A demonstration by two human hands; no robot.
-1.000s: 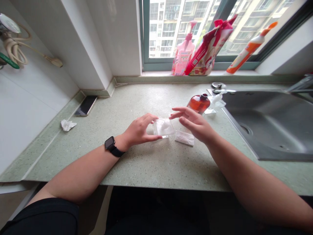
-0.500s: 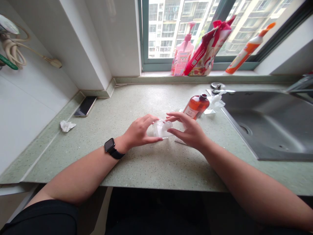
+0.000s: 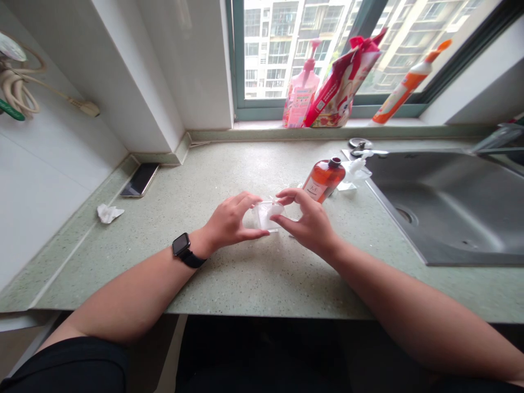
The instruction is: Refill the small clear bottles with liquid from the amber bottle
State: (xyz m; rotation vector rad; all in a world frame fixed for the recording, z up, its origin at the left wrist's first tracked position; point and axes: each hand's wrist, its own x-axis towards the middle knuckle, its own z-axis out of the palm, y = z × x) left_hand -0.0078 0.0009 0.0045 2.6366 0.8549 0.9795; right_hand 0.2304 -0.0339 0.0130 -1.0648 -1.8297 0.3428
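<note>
Speckled green stone bench [image 3: 229,284] runs beneath a window [image 3: 393,112], with a brushed steel sink [image 3: 446,213] set into its right side. Mid-bench, the curved fingers of the left hand [image 3: 231,221] and right hand [image 3: 305,221] grasp a crinkled clear plastic packet [image 3: 266,214], near a smooth amber bottle [image 3: 325,179].

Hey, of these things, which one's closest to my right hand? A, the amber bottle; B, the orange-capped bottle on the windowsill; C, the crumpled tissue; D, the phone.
A: the amber bottle stands on the counter just beyond your right hand, which is holding the clear plastic wrap with your left hand.
</note>
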